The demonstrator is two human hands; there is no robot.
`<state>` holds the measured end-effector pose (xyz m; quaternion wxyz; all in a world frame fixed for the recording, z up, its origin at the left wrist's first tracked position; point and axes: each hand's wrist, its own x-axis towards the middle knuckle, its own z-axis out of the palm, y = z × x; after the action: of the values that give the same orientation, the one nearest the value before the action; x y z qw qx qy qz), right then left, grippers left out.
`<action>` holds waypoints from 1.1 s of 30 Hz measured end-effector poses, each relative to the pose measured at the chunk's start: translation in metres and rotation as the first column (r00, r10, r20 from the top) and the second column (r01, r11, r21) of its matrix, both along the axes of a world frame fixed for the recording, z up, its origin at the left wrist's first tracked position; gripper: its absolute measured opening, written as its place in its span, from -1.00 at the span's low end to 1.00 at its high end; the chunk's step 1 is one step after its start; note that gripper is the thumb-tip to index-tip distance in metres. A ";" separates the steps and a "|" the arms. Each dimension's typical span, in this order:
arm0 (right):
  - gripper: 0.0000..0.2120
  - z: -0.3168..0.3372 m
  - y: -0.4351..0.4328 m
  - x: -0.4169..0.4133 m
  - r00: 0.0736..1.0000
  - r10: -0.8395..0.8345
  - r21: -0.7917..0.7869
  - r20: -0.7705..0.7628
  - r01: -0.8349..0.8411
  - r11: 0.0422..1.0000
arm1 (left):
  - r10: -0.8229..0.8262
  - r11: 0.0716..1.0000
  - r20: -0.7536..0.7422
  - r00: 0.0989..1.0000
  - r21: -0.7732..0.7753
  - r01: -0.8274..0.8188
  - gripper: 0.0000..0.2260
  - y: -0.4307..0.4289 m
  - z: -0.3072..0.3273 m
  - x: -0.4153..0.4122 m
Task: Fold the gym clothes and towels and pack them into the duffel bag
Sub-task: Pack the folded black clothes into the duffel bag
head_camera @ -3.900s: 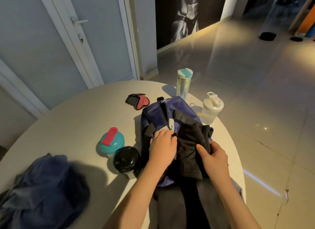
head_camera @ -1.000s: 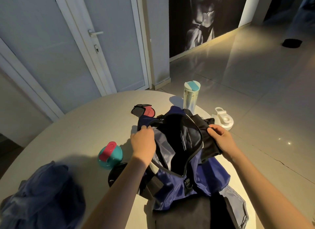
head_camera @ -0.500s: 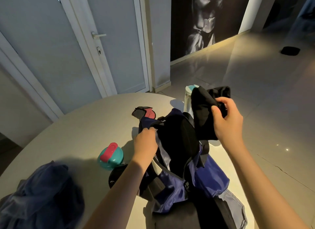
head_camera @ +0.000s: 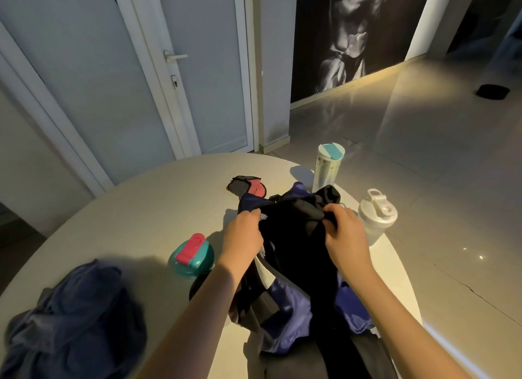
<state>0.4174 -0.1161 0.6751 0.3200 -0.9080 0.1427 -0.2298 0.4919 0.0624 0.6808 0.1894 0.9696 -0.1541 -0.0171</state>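
Note:
A purple duffel bag point(head_camera: 285, 313) lies open on the round white table point(head_camera: 135, 214), right in front of me. My left hand point(head_camera: 244, 238) grips the bag's left rim and holds the opening apart. My right hand point(head_camera: 343, 237) grips a black garment point(head_camera: 316, 209) and holds it down in the mouth of the bag. Dark fabric fills the bag's opening. A crumpled blue garment point(head_camera: 73, 319) lies on the table at the near left. A dark grey garment point(head_camera: 305, 361) lies under the bag's near end.
A teal bottle with a pink lid point(head_camera: 192, 254) lies left of the bag, a black round lid point(head_camera: 197, 285) near it. A tall clear tumbler point(head_camera: 327, 166) and a white shaker bottle point(head_camera: 375, 217) stand behind the bag. A black-and-pink glove point(head_camera: 248, 185) lies beyond it. The table edge drops off to the right.
My right hand lifted the black garment up from the bag's right side, then brought it down into the opening. My left hand kept hold of the bag's rim.

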 end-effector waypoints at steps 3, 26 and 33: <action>-0.75 -0.005 -0.015 0.002 0.998 -0.056 -0.089 -0.030 0.054 0.995 | -0.005 1.000 0.006 1.000 0.018 0.004 -0.59 0.004 -0.002 0.003; -0.79 -0.014 0.039 0.028 0.989 0.066 0.119 -0.132 -0.051 0.992 | 0.005 1.000 -0.012 1.000 -0.003 -0.005 -0.60 0.011 -0.004 0.012; -0.79 -0.052 0.042 0.059 0.956 0.103 0.227 -0.275 -0.039 0.973 | 0.016 0.999 -0.001 1.000 0.035 -0.016 -0.57 0.007 -0.005 0.010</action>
<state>0.4766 -0.0737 0.6232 0.4024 -0.8952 0.1789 -0.0677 0.5016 0.0697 0.6758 0.1725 0.9740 -0.1459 -0.0188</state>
